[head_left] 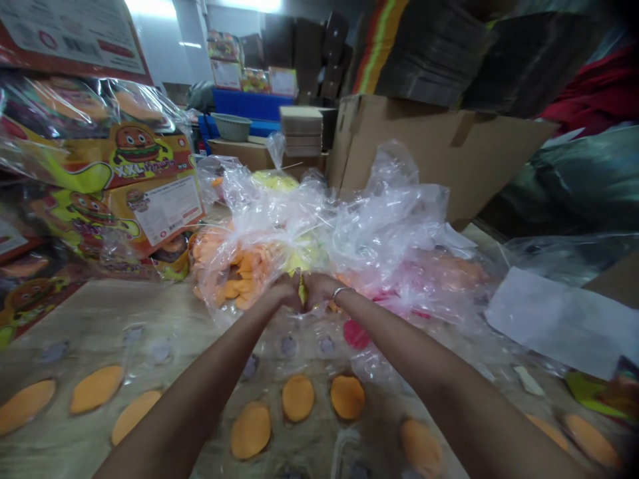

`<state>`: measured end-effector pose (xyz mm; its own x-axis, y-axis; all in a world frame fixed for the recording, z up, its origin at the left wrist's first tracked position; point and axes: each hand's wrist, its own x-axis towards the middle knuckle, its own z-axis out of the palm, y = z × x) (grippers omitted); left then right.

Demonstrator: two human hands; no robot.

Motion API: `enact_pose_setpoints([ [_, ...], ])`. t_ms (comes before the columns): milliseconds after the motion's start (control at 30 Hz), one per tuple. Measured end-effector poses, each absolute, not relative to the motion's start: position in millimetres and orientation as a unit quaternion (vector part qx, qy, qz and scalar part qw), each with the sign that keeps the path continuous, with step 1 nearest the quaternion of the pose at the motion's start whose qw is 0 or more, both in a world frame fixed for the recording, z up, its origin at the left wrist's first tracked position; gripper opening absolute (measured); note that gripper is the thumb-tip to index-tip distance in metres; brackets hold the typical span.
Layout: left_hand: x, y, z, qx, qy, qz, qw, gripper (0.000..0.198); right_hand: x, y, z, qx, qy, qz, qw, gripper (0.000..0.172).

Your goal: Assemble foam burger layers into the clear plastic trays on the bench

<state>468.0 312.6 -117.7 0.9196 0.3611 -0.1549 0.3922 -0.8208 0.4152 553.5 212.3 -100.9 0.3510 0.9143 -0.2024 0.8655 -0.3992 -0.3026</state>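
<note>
My left hand (288, 291) and my right hand (321, 290) meet at arm's length in the middle of the view. A thin, wavy yellow piece (302, 291) shows between them, held by both closed hands; the fingertips are mostly hidden. Just left of the hands, a clear plastic bag (212, 256) holds many orange pieces (244, 269). Pale yellow pieces (302, 256) lie in plastic right behind the hands. On the right, pink pieces (399, 283) sit under crumpled clear bags (384, 213). Clear plastic trays near me hold round orange pieces (298, 398) in their cups.
Printed burger boxes (144, 156) in clear wrap stack up at the left. A large cardboard carton (399, 133) stands behind the bags, with stacked dark card (434, 53) on top. White paper (564, 319) lies at the right. Farther back are a grey basket (231, 128) and blue crates.
</note>
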Motion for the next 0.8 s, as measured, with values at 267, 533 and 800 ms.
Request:
enact_pose_setpoints([
  [267, 446, 321, -110, 0.811, 0.188, 0.05, 0.552, 0.051, 553, 202, -89, -0.77, -0.554, 0.235, 0.213, 0.04],
  [533, 410, 293, -81, 0.542, 0.124, 0.134, 0.82, 0.046, 520, 190, -54, -0.712, -0.487, 0.226, 0.452, 0.044],
  [800, 374, 257, -65, 0.241, 0.17, 0.149, 0.944, 0.019, 468, 149, -33, -0.662, -0.537, 0.179, 0.492, 0.052],
])
